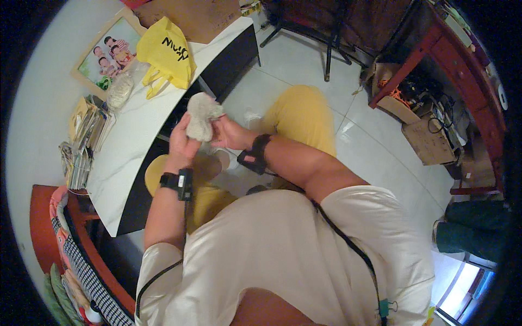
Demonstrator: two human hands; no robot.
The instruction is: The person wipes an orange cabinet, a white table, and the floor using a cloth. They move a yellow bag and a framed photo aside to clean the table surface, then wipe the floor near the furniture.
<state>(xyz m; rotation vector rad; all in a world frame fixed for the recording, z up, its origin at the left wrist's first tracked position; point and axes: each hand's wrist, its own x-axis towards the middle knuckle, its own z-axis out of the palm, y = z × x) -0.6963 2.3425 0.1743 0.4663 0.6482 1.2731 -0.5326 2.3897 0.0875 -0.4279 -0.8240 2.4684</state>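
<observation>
A pale, fuzzy fabric piece (200,118), too blurred to name more exactly, is held up in front of me between both hands. My left hand (183,140) grips its near left side, the fingers mostly behind it. On the other side, my right hand (228,132) holds its right edge. Both hands are beside the front edge of a white marble-patterned tabletop (134,134), above my knees. Each wrist wears a black strap with a small device.
On the tabletop lie a yellow bag (167,53) bearing writing, a clear plastic bag (120,91) and stacked papers (85,150). Behind them leans a framed photograph (110,55) near a cardboard box (191,18). A red wooden desk (461,69) and boxes of cables (428,134) stand right.
</observation>
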